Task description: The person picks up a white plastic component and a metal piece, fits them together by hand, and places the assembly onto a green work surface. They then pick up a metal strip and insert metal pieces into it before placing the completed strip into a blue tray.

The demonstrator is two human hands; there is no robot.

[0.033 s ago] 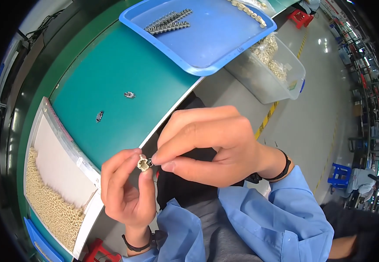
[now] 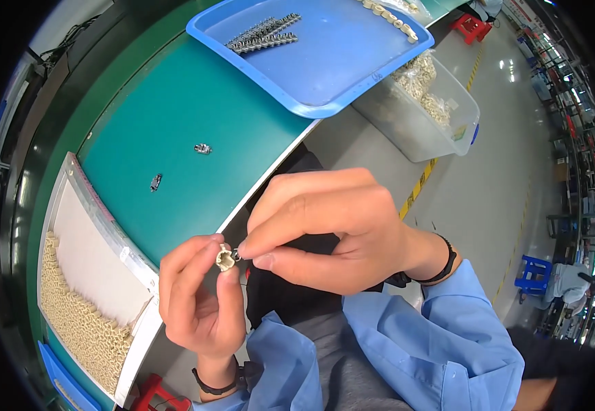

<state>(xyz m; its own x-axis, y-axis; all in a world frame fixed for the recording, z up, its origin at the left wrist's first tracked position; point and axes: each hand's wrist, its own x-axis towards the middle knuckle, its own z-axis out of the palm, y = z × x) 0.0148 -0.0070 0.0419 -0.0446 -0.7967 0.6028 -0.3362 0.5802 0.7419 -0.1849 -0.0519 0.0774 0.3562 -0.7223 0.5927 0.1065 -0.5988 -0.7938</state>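
Observation:
Between the thumb and fingertips of my left hand (image 2: pixel 201 298) is a small cream-coloured hollow plastic housing (image 2: pixel 226 259), its opening facing up. My right hand (image 2: pixel 332 229) pinches a tiny dark metallic part (image 2: pixel 236 254) right beside the housing; whether it has entered the housing I cannot tell. Both hands are held above my lap, just off the table's front edge. Two small dark metal pieces, one nearer (image 2: pixel 156 182) and one farther (image 2: pixel 203 148), lie apart on the green table (image 2: pixel 174 103).
A blue tray (image 2: pixel 325 61) holds rows of dark metal parts (image 2: pixel 267 34) and several cream pieces (image 2: pixel 397 24). At left, a white-lined tray (image 2: pixel 99 253) contains many cream housings (image 2: pixel 78 308). A clear bin (image 2: pixel 407 130) with bagged cream pieces stands beyond the table edge.

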